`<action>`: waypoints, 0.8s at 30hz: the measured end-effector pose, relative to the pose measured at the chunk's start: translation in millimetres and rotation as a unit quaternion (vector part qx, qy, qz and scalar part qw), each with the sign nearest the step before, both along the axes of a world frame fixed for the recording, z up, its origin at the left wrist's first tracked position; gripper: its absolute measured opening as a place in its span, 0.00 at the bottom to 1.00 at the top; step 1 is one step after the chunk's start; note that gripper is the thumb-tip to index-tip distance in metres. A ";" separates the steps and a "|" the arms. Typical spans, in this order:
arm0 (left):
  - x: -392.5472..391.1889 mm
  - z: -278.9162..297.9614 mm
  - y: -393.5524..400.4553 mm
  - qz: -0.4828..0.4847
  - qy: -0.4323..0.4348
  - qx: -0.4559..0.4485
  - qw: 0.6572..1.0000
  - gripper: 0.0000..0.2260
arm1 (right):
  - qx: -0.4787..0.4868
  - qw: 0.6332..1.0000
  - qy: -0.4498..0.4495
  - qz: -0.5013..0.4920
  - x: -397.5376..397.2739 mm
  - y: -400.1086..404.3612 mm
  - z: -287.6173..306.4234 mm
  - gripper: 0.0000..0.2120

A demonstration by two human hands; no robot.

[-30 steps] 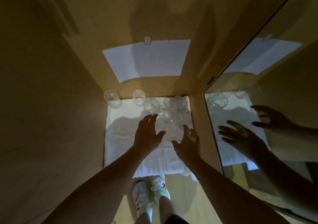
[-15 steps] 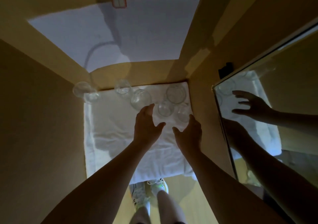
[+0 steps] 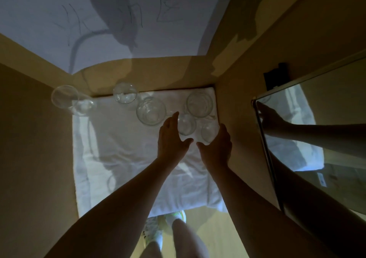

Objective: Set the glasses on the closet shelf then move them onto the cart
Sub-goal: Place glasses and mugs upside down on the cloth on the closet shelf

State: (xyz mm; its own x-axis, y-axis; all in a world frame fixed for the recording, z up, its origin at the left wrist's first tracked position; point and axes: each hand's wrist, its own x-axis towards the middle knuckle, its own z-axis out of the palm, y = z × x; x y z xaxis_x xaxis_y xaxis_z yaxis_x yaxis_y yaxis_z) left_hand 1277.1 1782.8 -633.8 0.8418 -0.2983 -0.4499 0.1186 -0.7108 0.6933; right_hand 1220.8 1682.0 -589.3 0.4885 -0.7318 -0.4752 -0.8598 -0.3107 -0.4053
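Both hands reach with relaxed, spread fingers, holding nothing: left hand (image 3: pixel 171 139) beside one small glass (image 3: pixel 186 124), right hand (image 3: pixel 217 147) beside another (image 3: pixel 209 132); four more glasses stand behind on the white towel (image 3: pixel 118 148) covering the closet shelf; a mirror (image 3: pixel 316 129) hangs rightward.

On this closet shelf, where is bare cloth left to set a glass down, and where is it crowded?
Free: the white cloth on the left and front, between the left wall and the left hand. Crowded: the back right corner, where four glasses cluster ahead of both hands, right hand included.
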 end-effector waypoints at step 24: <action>-10.7 94.4 50.9 0.061 -0.072 -0.013 0.995 0.31 | 0.021 0.991 -0.129 0.002 -22.2 13.9 58.0 0.37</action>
